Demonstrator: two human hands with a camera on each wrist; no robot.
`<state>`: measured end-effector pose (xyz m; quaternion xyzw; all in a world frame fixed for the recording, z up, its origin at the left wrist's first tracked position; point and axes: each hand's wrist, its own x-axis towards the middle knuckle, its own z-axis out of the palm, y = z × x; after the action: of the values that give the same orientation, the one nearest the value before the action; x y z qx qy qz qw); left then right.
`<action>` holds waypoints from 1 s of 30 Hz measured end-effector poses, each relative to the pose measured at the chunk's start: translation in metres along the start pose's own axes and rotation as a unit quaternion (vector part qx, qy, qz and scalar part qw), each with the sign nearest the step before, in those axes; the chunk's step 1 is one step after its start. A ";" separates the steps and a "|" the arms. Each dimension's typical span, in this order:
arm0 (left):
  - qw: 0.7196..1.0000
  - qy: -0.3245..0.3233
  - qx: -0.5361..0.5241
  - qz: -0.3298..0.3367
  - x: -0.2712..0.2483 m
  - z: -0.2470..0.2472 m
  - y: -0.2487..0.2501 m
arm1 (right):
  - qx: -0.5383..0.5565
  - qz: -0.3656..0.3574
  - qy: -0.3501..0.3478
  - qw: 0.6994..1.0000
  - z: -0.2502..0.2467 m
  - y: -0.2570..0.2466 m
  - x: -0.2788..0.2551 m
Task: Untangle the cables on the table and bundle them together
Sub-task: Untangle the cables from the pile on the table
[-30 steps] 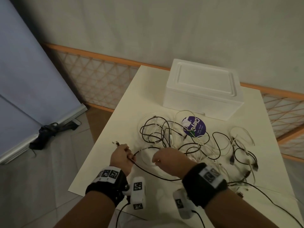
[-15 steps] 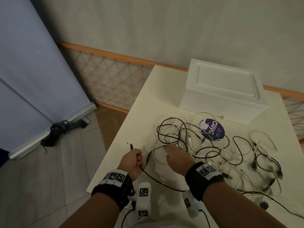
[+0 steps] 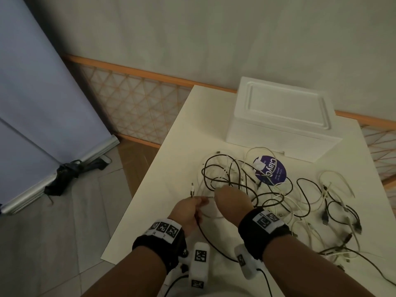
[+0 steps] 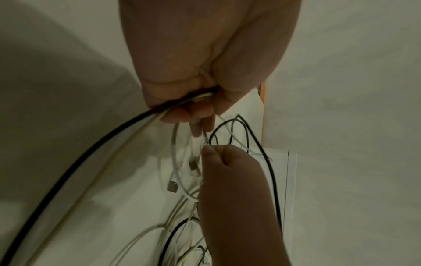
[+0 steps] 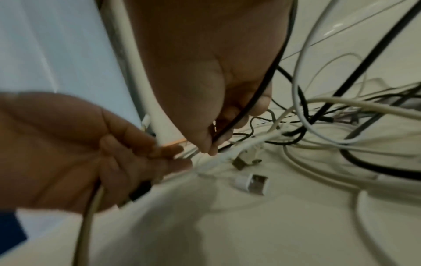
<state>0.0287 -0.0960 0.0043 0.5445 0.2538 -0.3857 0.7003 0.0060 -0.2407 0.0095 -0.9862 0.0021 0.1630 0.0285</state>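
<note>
A white foam box (image 3: 280, 123) with a recessed lid sat at the far edge of the tabletop (image 3: 192, 129), toward its right corner. Just in front of it lay a round purple sticker (image 3: 273, 171) (white lettering, partly covered). Off the left edge, a pale blue roll-up screen (image 3: 38, 93) leaned above the tiled floor (image 3: 53, 243), a black bundle (image 3: 64, 176) at its base. An orange lattice fence (image 3: 132, 108) ran along the wall (image 3: 214, 39).

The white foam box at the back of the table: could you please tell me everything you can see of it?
The white foam box looks like expanded polystyrene, rectangular, matte, its lid shut with a raised rim framing a recessed panel. It sits flat at the table's far end, turned slightly askew. A white cable loop lies against its front base; neither hand touches it.
</note>
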 end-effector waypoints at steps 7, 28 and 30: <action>0.999 0.023 0.034 0.011 0.011 0.005 -0.003 | 0.028 0.024 0.004 0.999 -0.001 0.020 -0.012; 0.997 -0.021 0.007 0.074 0.008 0.009 0.024 | 0.269 0.010 0.079 0.960 -0.060 0.032 -0.043; 0.996 -0.025 0.016 0.078 0.004 0.013 0.025 | 0.246 -0.009 0.106 0.964 -0.062 0.033 -0.043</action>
<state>0.0503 -0.1064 0.0188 0.5637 0.1867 -0.3472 0.7258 -0.0152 -0.2777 0.0799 -0.9605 0.0359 0.0519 0.2710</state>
